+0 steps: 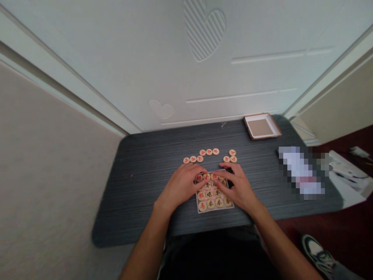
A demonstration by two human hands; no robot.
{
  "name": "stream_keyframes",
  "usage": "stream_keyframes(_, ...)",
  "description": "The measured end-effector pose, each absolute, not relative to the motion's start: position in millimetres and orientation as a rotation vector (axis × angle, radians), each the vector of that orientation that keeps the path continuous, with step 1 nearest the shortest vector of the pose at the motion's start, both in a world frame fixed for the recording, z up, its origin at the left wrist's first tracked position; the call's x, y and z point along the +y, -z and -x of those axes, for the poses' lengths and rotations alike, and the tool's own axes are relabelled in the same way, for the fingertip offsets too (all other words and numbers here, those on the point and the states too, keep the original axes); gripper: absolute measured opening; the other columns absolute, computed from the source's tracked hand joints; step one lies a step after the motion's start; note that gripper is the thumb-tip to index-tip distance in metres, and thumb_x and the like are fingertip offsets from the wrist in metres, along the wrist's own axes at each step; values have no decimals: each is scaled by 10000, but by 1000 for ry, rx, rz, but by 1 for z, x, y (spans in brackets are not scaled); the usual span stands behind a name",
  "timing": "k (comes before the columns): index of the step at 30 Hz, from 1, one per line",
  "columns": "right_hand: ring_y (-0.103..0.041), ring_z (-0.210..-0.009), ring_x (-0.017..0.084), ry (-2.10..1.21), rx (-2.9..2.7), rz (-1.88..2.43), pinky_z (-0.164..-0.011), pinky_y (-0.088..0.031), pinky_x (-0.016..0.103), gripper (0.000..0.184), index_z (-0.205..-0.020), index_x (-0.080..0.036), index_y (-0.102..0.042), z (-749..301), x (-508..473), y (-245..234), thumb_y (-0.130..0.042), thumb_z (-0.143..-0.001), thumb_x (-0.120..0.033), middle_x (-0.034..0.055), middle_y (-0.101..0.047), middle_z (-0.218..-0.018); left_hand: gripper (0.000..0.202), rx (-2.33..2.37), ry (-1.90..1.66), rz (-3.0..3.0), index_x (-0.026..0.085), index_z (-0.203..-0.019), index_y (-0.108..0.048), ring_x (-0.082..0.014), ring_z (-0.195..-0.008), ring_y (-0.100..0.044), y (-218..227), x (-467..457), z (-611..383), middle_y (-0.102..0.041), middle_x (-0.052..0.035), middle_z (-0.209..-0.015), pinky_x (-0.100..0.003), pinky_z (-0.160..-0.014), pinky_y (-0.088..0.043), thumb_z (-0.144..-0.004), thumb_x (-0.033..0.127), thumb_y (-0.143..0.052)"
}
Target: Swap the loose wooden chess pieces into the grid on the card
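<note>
A shallow tray (215,211) near the table's front edge holds rows of round Chinese chess pieces with red or black characters. At its far row, my left hand (184,183) has thumb and index finger closed around a red-marked Chinese chess piece (206,177). My right hand (238,186) comes from the other side, thumb and index finger on a neighbouring red-marked piece (215,176). Its other fingers reach past the tray's right edge and hide some pieces. Black-marked pieces (219,202) lie in the near row beside a red one (202,206).
Beyond my hands, several red-marked pieces (193,159) lie loose on the dark table (140,186), with 3 more (232,153) to the right. A box lid (262,127) sits at the back right. A blurred-out object (301,171) lies at the right; a white door (175,77) stands behind.
</note>
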State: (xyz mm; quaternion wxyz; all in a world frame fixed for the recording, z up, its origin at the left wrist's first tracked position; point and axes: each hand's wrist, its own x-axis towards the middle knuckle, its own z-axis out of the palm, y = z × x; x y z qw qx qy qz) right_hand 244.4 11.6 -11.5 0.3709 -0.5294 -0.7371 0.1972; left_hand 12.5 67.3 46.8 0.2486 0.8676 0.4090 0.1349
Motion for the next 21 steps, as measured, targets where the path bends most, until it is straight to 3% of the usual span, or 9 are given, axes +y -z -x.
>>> stream_keyframes(21, -588, -1229, 293, -508, -1837, 1338, -1065, -513, 537, 249, -1164, -309, -740, -244, 11, 13, -721, -917, -318, 89, -626, -1295, 159, 1098, -364, -2347, 262, -1090, -697, -232, -1051, -676, -51, 66, -16, -742, -14, -1067, -414, -971, -509, -943, 320, -712)
